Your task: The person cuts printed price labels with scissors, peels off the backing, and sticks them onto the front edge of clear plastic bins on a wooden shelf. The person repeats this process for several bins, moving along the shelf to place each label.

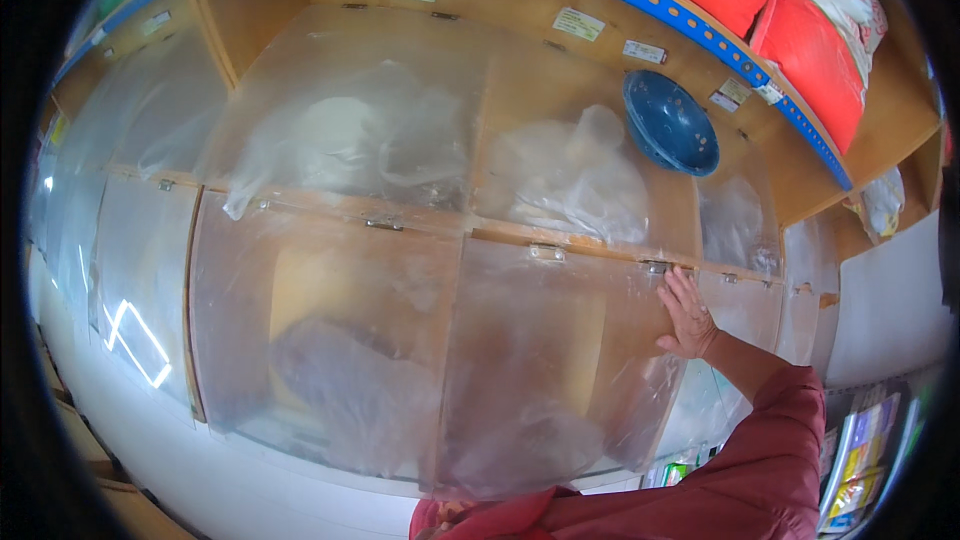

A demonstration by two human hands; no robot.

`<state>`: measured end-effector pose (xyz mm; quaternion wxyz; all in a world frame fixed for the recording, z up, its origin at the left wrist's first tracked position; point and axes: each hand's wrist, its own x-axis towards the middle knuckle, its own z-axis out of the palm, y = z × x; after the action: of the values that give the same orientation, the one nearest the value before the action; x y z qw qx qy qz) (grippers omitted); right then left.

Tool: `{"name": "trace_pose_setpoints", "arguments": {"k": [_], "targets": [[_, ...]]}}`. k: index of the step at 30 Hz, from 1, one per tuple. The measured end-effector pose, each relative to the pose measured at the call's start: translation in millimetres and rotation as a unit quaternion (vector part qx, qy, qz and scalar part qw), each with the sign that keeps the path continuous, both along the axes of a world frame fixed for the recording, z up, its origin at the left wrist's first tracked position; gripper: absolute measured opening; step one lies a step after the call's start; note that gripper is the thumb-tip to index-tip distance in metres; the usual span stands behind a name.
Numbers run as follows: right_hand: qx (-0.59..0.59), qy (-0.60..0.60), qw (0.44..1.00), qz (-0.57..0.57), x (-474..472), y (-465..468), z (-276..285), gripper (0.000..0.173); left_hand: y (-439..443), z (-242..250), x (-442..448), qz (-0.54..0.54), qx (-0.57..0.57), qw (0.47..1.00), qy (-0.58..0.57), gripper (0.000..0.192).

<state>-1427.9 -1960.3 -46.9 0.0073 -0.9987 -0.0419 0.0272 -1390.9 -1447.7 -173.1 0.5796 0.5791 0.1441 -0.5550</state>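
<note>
My right hand [686, 315] rests palm down at the upper right of a clear plastic lid [562, 330], its fingertips close to a small metal hinge [656, 268]. Its fingers are slightly spread and grip nothing. Behind this lid, a wooden bin holds a blurred pale plastic bag [532, 442]. On a clear upper panel above my hand lies a blue plastic bowl [671, 124] with pale specks inside. Left of the bowl, a clear plastic bag [574, 172] with pale contents shows behind the panel. My left hand is out of view.
A second clear lid [330, 262] adjoins on the left. White powdery contents [341, 124] sit in the upper left bin. A blue perforated metal rail [667, 4] edges the shelf above, which carries red and white sacks [814, 64]. Packaged goods [859, 457] stand at lower right.
</note>
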Motion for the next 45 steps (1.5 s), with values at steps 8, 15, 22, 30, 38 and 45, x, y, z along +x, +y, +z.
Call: {"name": "trace_pose_setpoints", "arguments": {"k": [8, 15, 22, 30, 38, 45], "targets": [[0.004, 0.0, 1.0, 0.001, 2.2, 1.2, -0.2, 0.086, 12.8, 0.9, 35.1, -0.013, 0.007, 1.0, -0.014, 0.035], [-0.015, 0.021, 1.0, -0.017, -0.5, 4.1, 1.7, 0.086, 22.6, -4.5, 51.1, -0.001, 0.0, 1.0, -0.024, 0.035], [-0.028, -0.011, 0.999, 0.018, -3.6, -0.8, -3.5, 0.084, 28.9, -8.1, 58.1, 0.013, -0.003, 1.0, -0.023, 0.035], [-0.036, 0.021, 0.999, 0.017, 11.7, 6.8, 6.3, 0.083, 65.6, 2.2, 54.0, 0.037, -0.037, 0.997, -0.054, 0.036], [-0.146, 0.1, 0.984, -0.034, -9.2, 37.4, 16.2, 0.088, 160.8, 42.4, 29.2, 0.053, -0.082, 0.99, -0.102, 0.036], [-0.191, -0.065, 0.918, -0.342, 20.9, 135.2, 1.8, 0.085, 304.8, 55.2, -0.3, 0.11, -0.103, 0.982, -0.115, 0.036]]}}
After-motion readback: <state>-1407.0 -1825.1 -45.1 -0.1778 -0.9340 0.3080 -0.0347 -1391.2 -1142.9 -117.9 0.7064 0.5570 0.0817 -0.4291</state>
